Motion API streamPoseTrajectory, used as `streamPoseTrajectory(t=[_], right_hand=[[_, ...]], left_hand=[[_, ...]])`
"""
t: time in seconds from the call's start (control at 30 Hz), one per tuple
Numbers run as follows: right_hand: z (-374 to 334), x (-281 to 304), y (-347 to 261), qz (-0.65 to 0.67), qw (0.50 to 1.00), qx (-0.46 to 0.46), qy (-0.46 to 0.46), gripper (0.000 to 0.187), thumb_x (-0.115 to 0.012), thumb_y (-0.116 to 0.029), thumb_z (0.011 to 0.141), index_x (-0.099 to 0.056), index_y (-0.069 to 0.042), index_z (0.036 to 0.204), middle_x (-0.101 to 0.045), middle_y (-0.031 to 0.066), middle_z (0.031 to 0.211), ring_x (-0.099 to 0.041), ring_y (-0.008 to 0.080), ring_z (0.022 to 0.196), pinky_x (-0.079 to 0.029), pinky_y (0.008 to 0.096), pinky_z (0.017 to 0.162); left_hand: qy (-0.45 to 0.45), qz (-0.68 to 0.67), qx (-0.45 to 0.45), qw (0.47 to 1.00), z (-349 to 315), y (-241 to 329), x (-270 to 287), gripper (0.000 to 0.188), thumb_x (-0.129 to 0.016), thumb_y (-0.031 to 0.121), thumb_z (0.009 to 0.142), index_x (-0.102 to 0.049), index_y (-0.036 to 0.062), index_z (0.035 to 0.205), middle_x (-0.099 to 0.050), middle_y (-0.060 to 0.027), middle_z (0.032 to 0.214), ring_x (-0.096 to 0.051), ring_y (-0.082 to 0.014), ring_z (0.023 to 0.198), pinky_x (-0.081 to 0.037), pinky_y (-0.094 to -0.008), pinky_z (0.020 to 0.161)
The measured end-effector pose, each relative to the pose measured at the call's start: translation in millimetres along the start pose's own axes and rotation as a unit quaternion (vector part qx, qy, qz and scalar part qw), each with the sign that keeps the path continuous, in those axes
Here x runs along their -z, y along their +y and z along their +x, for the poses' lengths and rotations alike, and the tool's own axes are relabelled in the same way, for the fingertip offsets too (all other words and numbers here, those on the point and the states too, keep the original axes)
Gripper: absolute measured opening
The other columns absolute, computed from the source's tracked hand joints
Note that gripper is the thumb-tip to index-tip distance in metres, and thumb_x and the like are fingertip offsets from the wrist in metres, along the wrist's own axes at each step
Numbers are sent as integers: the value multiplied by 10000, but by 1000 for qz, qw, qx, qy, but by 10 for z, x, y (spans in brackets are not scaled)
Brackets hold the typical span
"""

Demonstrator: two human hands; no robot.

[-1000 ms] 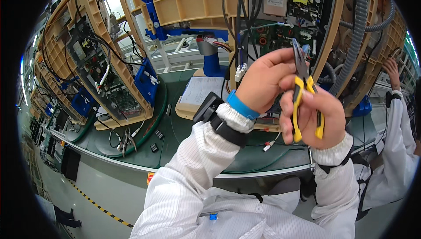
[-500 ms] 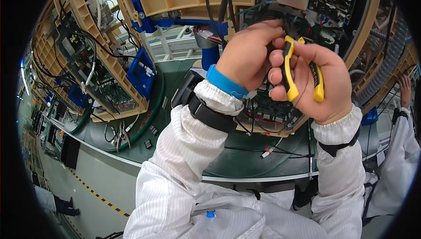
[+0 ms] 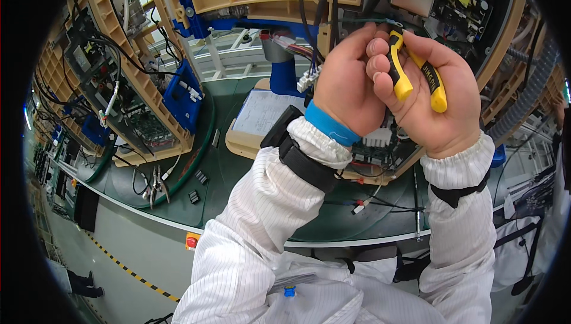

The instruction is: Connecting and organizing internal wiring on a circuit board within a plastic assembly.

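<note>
My right hand [image 3: 443, 86] is closed round pliers [image 3: 433, 83] with yellow and black handles. Their handles are spread apart, and their small jaws point up and away, toward a thin green wire [image 3: 357, 20]. Close against that hand is my left hand [image 3: 351, 83], with a blue band at the wrist. Its fingers are curled together by the jaws and the wire; what they pinch is hidden. Both hands are in front of an open electronics unit [image 3: 458, 11] in a beige frame. Just left of my left hand hangs a white connector [image 3: 309, 78] on wires.
A beige clipboard [image 3: 242, 142] with a sheet lies on the green table [image 3: 223, 196]. Further left are another framed unit [image 3: 143, 86] and loose pliers [image 3: 157, 187]. Black cables [image 3: 309, 2] hang ahead. A red button on a yellow box [image 3: 192, 240] is at the table's front edge.
Both hands have shifted slightly right relative to the table, and the pliers' handles have swung rightward at their lower ends. The clipboard and white connector have come into sight beside my left arm.
</note>
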State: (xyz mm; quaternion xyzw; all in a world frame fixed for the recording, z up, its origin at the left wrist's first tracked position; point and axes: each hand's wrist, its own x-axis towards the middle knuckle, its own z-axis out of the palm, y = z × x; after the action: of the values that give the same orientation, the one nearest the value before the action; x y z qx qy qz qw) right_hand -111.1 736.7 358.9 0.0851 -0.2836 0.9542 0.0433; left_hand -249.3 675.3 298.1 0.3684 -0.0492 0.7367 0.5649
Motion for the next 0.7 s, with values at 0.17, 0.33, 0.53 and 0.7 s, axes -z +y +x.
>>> streamPoseTrajectory(t=[0.17,0.33,0.53,0.7], right_hand=[[34,93,4,36,999,13,-6,252,-465,-160,1013,-538,60,1112,-648,198,1026,-645,385,912,-548,526,796],[95,11,213,-24,998,59,-14,261,-460,-140,1009,-507,66,1162,-563,149,1035,-529,282,900,-478,368,674],[95,2,212,-33,996,76,9,303,-468,-154,1013,-541,82,1189,-616,166,958,-578,323,791,-495,401,651],[11,-172,155,-8,997,63,36,332,-449,-168,1031,-538,103,1199,-643,215,1056,-655,390,927,-575,507,848]], left_hand=[[44,5,-65,997,-1,-345,-344,374,-402,386,1065,-616,83,1111,-675,-94,1120,-646,-223,1070,-523,-368,977],[-58,0,-197,979,47,-524,-109,335,-504,387,1000,-614,144,1203,-573,-242,1350,-551,-347,1248,-420,-455,1114],[4,-38,-167,985,105,-538,-14,406,-540,411,965,-562,168,1290,-545,-255,1389,-527,-363,1291,-429,-450,1110],[-153,-129,-185,962,107,-603,36,569,-474,618,992,-532,153,1314,-531,-202,1419,-504,-350,1314,-391,-468,1145]])
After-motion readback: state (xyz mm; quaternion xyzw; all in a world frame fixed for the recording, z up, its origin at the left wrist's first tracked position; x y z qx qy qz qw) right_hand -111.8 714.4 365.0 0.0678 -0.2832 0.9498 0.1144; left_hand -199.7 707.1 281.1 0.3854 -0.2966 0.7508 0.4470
